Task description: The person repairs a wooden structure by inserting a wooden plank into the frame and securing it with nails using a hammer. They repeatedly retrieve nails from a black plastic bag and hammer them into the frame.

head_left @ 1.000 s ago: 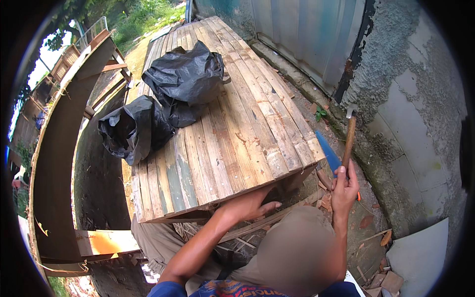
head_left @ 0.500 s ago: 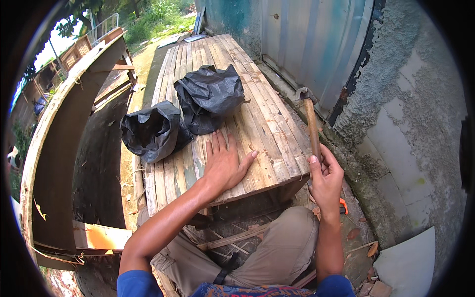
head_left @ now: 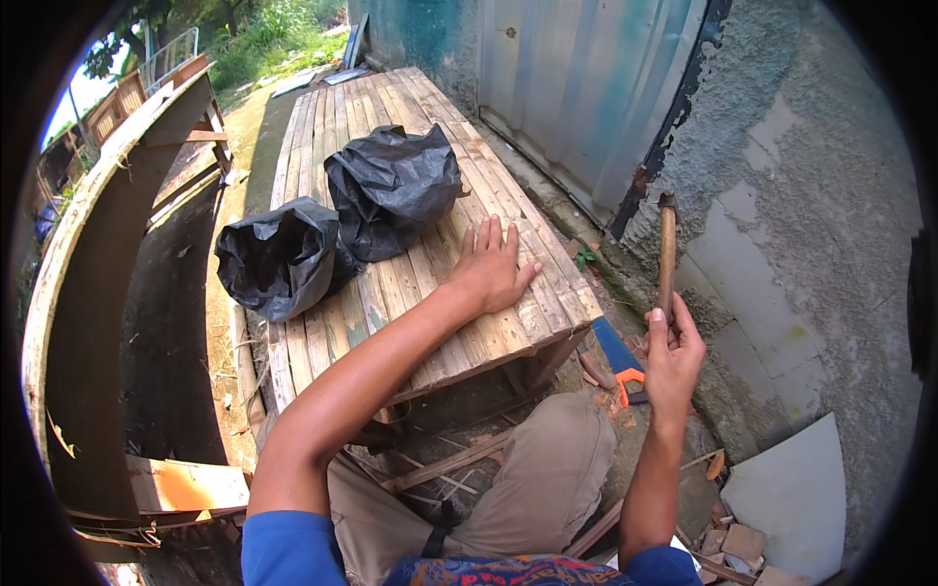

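My left hand (head_left: 490,274) lies flat on the slatted bamboo table (head_left: 445,337), fingers spread, with nothing in its grip. Close by it, to the left, two crumpled black plastic bags sit on the slats: the near bag (head_left: 283,259) gapes open with a dark inside, and the far bag (head_left: 396,186) stands behind it. Off the table's right side, my right hand (head_left: 674,356) is closed round the lower end of a hammer (head_left: 666,256). Its wooden handle points up, with the dark head at the top; the head's exact shape is hard to make out.
Below the table's right corner rests a handsaw (head_left: 614,347) with a blue blade and orange-and-black handle. A rough wall (head_left: 811,283) and metal door (head_left: 586,98) border the right. On the left stands a curved wooden panel (head_left: 83,293). Broken tile (head_left: 796,498) and scraps litter the ground.
My left hand has slid right along the slats, away from the bags. My right hand has moved right with the hammer, which now stands more upright. The view has shifted, showing the saw more fully.
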{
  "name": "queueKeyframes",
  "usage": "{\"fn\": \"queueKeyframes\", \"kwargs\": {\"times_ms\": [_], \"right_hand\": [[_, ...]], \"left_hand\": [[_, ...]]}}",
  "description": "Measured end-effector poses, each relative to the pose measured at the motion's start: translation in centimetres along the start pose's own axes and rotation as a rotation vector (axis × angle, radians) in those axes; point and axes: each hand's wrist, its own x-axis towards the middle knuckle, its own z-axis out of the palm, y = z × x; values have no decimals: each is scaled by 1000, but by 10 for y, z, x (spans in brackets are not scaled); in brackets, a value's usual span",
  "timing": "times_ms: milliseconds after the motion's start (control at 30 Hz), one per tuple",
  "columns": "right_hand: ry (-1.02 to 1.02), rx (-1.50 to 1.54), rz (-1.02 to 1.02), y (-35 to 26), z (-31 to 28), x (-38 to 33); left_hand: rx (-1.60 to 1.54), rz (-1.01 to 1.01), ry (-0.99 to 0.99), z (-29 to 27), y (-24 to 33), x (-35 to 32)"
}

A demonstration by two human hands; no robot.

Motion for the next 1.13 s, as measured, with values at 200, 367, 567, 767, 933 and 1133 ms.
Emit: {"fn": "queueKeyframes", "kwargs": {"times_ms": [200, 367, 567, 767, 933, 1133], "right_hand": [[-56, -51, 6, 8, 21, 5], [-103, -386, -226, 10, 58, 10], [-380, -561, -476, -5, 106, 16], [-565, -838, -640, -2, 125, 5], [-859, -924, -746, -15, 132, -2], [-944, -1002, -731, -34, 131, 15]], "left_hand": [[-620, 461, -280, -41, 19, -47], [-644, 88, 62, -78, -53, -91], [-358, 146, -28, -89, -97, -174], [-159, 34, -30, -78, -98, -209], [-21, -13, -131, -82, -88, -215], [-165, -76, -166, -86, -88, -201]]}}
